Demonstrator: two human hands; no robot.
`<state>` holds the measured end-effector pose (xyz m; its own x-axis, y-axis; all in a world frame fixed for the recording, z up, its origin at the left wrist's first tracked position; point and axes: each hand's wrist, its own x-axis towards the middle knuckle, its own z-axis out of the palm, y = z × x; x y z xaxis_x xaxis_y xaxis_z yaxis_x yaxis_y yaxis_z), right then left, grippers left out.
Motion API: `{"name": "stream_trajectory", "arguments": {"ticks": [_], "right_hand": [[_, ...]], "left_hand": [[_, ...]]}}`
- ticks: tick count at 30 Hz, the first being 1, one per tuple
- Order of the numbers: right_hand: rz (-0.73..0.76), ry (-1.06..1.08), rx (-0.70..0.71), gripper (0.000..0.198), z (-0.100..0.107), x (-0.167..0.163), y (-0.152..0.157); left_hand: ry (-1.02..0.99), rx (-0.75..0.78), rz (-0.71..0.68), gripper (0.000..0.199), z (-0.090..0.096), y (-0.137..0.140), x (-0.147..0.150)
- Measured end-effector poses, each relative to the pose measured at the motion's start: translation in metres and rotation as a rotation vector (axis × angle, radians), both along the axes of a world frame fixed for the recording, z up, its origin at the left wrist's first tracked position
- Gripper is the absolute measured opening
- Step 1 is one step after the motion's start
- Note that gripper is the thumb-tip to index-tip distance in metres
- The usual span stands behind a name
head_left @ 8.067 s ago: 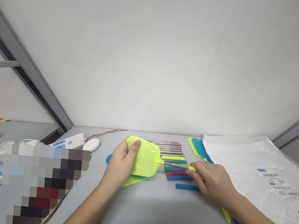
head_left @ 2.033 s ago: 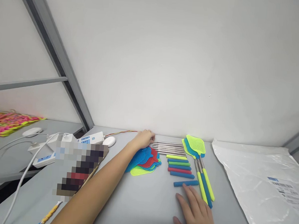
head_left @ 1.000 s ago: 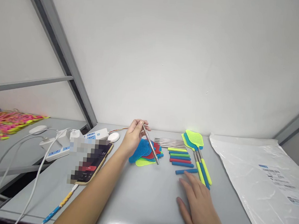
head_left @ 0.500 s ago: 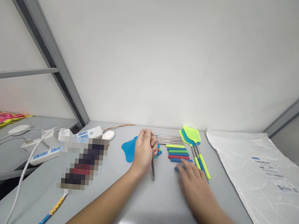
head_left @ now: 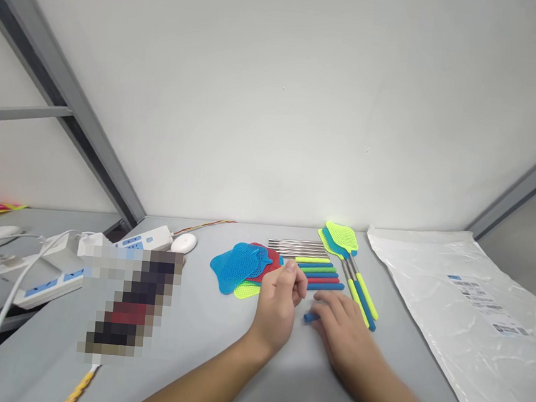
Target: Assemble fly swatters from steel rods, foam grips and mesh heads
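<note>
My left hand (head_left: 278,305) is closed above the middle of the table, thumb on top. The metal rod that showed in it half a second ago is now hidden by the fingers. My right hand (head_left: 344,326) lies low over the table with its fingers curled over a blue handle sleeve (head_left: 308,317), whose left end pokes out. Fly swatter heads (head_left: 238,266) in blue, red and yellow-green overlap left of my left hand. Just beyond my hands, several coloured handle sleeves (head_left: 320,280) lie in a row, with thin metal rods (head_left: 296,247) behind them.
Several assembled fly swatters (head_left: 358,290) lie right of the sleeves. A white plastic mailing bag (head_left: 435,272) covers the table's right side. On the left are power strips (head_left: 147,240) with cables, a round white device (head_left: 183,243) and a blurred-out object (head_left: 131,308). A wall rises behind.
My left hand has moved right and down, uncovering the swatter heads, and its rod has gone out of sight. My right hand has drawn the blue sleeve nearer and left. The view has shifted slightly.
</note>
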<state>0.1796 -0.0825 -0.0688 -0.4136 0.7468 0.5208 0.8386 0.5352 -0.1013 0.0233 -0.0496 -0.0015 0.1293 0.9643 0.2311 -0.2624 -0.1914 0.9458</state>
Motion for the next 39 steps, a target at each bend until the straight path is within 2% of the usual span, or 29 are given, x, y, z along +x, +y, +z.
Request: {"name": "stream_trajectory", "arguments": {"ticks": [3,7,13,15,17,20,22,28,39], "right_hand": [[0.084,0.122,0.012,0.019,0.009,-0.001,-0.005],[0.131,0.261,-0.024,0.019,0.020,-0.001,-0.010],[0.103,0.370,-0.016,0.017,0.020,0.007,-0.017],[0.055,0.370,-0.041,0.014,0.020,0.010,-0.019],[0.021,0.340,-0.106,0.013,0.020,0.011,-0.021],[0.016,0.312,-0.264,0.015,0.020,0.005,-0.022],[0.003,0.344,-0.368,0.018,0.020,-0.002,-0.023],[-0.056,0.369,-0.470,0.021,0.021,-0.017,-0.023],[-0.102,0.439,-0.521,0.021,0.020,-0.011,-0.019]], "left_hand": [[-0.010,-0.072,-0.060,0.056,-0.006,0.006,0.000],[-0.160,-0.178,-0.136,0.056,-0.008,0.015,0.000],[-0.374,-0.250,-0.222,0.057,0.004,0.016,-0.003],[-0.452,-0.254,-0.192,0.055,0.010,0.016,-0.004],[-0.527,-0.235,-0.104,0.048,0.016,0.017,-0.007],[-0.623,-0.199,0.026,0.039,0.023,0.021,-0.013],[-0.675,-0.180,0.064,0.036,0.026,0.025,-0.017],[-0.717,-0.185,0.068,0.035,0.028,0.026,-0.018],[-0.640,-0.290,-0.012,0.035,0.013,0.021,-0.004]]}}
